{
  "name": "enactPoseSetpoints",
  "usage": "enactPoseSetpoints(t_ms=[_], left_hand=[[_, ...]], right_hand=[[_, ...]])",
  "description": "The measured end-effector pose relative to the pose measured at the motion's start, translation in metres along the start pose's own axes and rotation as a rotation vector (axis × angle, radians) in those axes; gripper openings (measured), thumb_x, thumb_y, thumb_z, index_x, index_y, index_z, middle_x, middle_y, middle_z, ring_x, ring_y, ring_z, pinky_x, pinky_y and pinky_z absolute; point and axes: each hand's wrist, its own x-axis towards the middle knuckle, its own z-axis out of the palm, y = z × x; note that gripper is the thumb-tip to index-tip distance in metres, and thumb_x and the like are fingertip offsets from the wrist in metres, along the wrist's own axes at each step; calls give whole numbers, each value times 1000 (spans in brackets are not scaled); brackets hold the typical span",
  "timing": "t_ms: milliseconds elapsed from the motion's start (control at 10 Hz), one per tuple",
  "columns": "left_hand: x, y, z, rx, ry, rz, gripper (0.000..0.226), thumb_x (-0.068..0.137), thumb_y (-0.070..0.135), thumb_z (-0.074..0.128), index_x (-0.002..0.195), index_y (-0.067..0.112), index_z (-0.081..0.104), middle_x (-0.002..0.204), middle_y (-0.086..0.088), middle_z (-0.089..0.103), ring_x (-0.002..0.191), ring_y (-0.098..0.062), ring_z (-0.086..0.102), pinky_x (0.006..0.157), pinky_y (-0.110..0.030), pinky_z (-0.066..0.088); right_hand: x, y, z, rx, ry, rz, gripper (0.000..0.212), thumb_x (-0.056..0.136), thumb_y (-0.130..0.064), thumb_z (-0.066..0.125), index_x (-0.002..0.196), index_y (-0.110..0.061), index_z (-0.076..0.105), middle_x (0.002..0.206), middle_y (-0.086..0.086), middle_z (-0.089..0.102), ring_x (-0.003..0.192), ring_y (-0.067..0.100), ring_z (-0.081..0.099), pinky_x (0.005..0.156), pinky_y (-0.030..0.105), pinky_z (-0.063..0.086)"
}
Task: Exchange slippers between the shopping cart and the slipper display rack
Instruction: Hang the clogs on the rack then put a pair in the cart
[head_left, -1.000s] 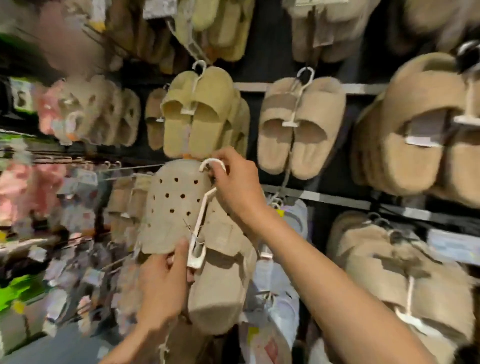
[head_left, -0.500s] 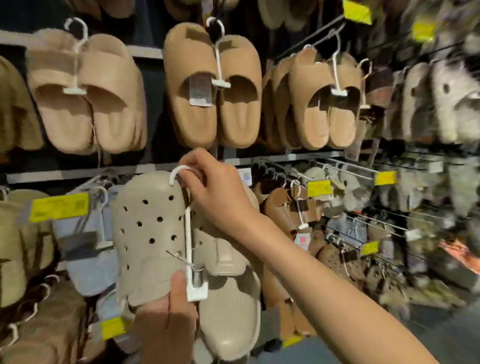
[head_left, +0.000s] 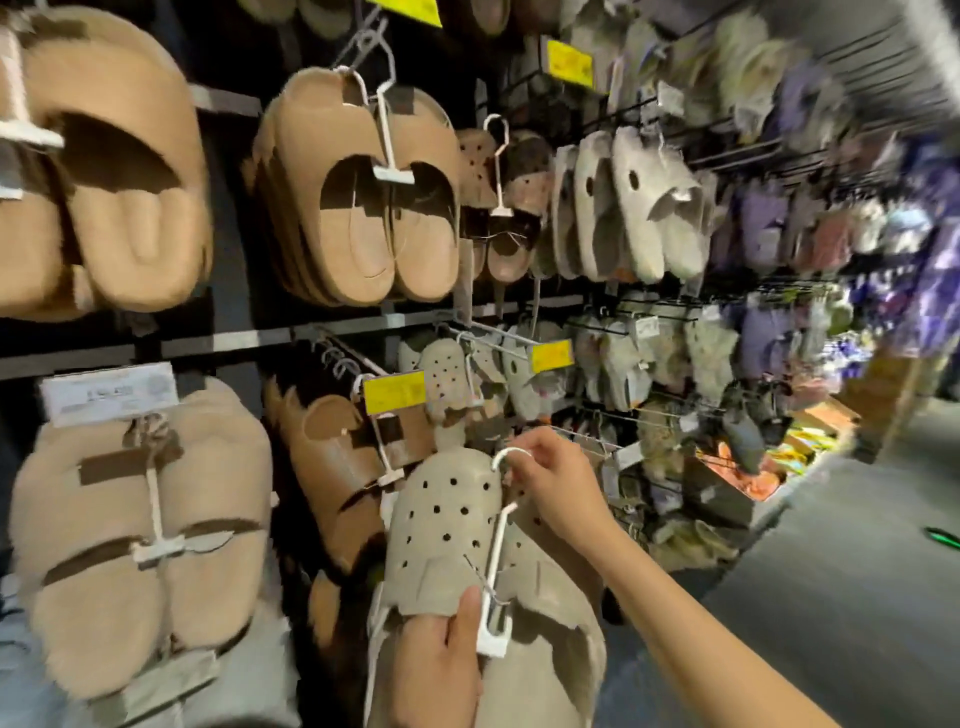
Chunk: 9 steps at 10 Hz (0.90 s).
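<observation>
Hanging from a white hanger (head_left: 496, 551), the grey-beige clogs (head_left: 457, 540) are a perforated pair clipped together at the heel end, held low in the middle of the view just in front of the rack (head_left: 332, 332). Tan slippers (head_left: 363, 192) crowd the pegs to the left and above; a peg with a yellow tag (head_left: 552, 355) juts out just above the hook, and bare floor (head_left: 831, 571) lies to the right. The right hand (head_left: 550, 488) pinches the hook. The left hand (head_left: 441, 665) grips the clogs from below, thumb beside the clip.
</observation>
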Motion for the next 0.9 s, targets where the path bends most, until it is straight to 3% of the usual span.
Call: enactPoseSetpoints(t_ms=[100, 200, 300, 400, 500, 600, 700, 800, 900], left_hand=[[5, 0, 58, 29, -107, -30, 55, 86, 38, 62, 96, -16, 63, 103, -37, 62, 101, -42, 60, 98, -37, 44], [22, -8, 104, 73, -152, -43, 64, 85, 53, 54, 76, -10, 63, 89, -36, 63, 89, -42, 63, 92, -45, 48], [48, -7, 151, 48, -176, -58, 59, 84, 51, 56, 56, 0, 61, 61, -26, 58, 82, -43, 63, 87, -45, 50], [82, -1, 185, 59, -192, -22, 65, 78, 60, 53, 60, -2, 60, 53, -19, 50, 68, -41, 58, 76, -45, 50], [116, 0, 210, 94, -165, 31, 76, 65, 81, 42, 59, 7, 58, 57, -20, 52, 69, -36, 56, 84, -43, 48], [151, 5, 232, 76, -142, -42, 79, 69, 75, 46, 69, -2, 63, 84, -39, 59, 89, -43, 62, 93, -46, 46], [180, 18, 253, 48, -191, -49, 54, 91, 35, 55, 94, -19, 61, 96, -50, 52, 94, -54, 56, 95, -55, 44], [208, 26, 267, 24, -147, 111, 35, 91, 20, 48, 68, 4, 69, 50, -20, 55, 52, -35, 57, 60, -44, 55], [217, 40, 275, -50, -93, 130, 31, 77, 6, 44, 74, -2, 73, 40, -5, 50, 36, -19, 51, 42, -23, 49]], right_hand=[[26, 51, -47, -31, -58, 67, 10, 90, -9, 51, 85, -7, 60, 72, 5, 66, 73, 25, 63, 71, 38, 48], [48, 89, -83, -24, -78, 121, 12, 91, -2, 47, 89, -2, 59, 76, 6, 66, 72, 18, 61, 69, 21, 46], [77, 119, -106, -9, -41, 154, 16, 90, 5, 44, 89, 7, 60, 74, 9, 63, 53, -3, 54, 52, 6, 39], [115, 146, -114, 11, -26, 180, 19, 89, 7, 44, 83, 7, 62, 66, 3, 58, 44, -6, 51, 48, 6, 36], [158, 166, -112, 16, -6, 173, 20, 89, 2, 46, 75, -1, 60, 72, 3, 62, 64, 4, 58, 65, 17, 44], [202, 185, -107, -12, 9, 185, 22, 87, 0, 48, 70, -9, 60, 74, 4, 65, 72, 17, 59, 72, 30, 44], [241, 203, -107, -24, 12, 196, 27, 86, 1, 47, 66, -13, 59, 81, 12, 68, 76, 22, 61, 74, 33, 45], [273, 212, -107, 10, 1, 180, 33, 85, 4, 45, 62, -17, 57, 78, 16, 66, 77, 28, 61, 79, 40, 49], [304, 217, -97, 24, -61, 124, 34, 83, 8, 45, 60, -15, 56, 72, 11, 63, 72, 22, 58, 77, 39, 48]])
